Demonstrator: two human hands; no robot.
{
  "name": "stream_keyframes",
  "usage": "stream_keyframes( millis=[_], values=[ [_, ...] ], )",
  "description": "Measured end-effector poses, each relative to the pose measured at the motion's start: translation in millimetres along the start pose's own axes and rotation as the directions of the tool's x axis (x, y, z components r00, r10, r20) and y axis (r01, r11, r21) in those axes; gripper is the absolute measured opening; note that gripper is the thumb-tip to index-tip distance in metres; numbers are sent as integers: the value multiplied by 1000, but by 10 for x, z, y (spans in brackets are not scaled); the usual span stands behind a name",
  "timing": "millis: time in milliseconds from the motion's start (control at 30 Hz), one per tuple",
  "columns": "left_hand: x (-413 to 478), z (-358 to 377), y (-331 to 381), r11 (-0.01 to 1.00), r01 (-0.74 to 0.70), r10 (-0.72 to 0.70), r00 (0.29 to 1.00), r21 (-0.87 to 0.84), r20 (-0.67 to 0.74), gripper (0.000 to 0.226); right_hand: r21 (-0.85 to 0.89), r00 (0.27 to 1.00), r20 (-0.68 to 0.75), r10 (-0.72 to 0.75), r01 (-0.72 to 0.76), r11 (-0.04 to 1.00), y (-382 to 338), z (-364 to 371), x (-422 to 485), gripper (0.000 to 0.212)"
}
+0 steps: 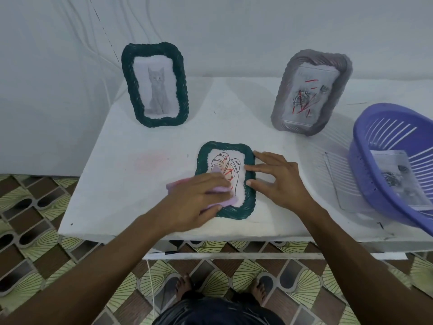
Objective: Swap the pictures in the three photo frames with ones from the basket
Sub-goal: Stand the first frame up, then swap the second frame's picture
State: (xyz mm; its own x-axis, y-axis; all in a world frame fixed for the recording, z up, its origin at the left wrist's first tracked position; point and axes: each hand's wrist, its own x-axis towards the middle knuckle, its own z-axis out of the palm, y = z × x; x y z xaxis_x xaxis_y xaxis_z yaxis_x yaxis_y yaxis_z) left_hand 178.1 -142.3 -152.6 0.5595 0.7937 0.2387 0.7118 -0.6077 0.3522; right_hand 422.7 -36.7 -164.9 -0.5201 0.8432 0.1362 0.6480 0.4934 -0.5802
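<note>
No readable text, label or number – drawings only.

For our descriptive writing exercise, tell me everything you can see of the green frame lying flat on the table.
The frame is a dark green rounded rectangle with a twisted, rope-like border, plastic by its look. It holds a line drawing of a leaf with red scribbles over it. It lies flat, face up, near the front edge of the table. The left hand holds a lilac cloth on its lower left part; the right hand rests straight fingers on its right border.
</note>
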Motion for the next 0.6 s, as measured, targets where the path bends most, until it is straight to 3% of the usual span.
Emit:
stream_keyframes(
  millis=[200,500,600],
  values=[
    [421,-117,-504,974,210,-204,976,87,-71,34,-10,1000,4,12,-12,1000,-17,-1,0,39],
    [77,19,-102,998,-39,39,999,-44,7,32,-25,1000,-2,6,-7,1000,-2,-2,3,38],
    [196,-12,-213,999,43,-43,998,11,-44,33,-28,1000,4,12,-12,1000,-8,-3,7,38]
  ],
)
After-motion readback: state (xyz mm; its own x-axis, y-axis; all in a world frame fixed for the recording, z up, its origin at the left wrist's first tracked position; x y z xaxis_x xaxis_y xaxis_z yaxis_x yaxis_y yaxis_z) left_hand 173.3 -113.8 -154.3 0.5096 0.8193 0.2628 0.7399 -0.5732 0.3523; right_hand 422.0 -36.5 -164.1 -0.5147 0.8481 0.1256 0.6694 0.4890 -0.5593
